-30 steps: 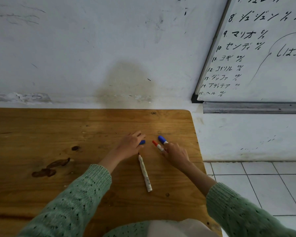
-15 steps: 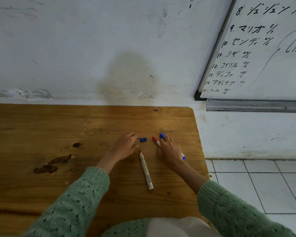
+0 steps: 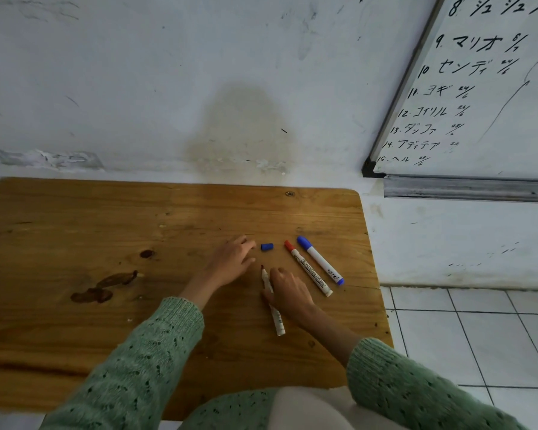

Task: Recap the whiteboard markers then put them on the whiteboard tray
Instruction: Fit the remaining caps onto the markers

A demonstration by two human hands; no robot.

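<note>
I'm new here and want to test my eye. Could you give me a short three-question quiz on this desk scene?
1. True or false: the red-capped marker lies beside the blue-capped marker.
2. Which hand touches the uncapped marker: A left hand, B right hand?
3. What colour is the loose cap?

Key: 1 true; 2 B; 3 blue.

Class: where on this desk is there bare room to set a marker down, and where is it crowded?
Free: the desk left of the dark stains, and the back strip along the wall. Crowded: right of centre, where both hands, the loose blue cap and three markers cluster.
</note>
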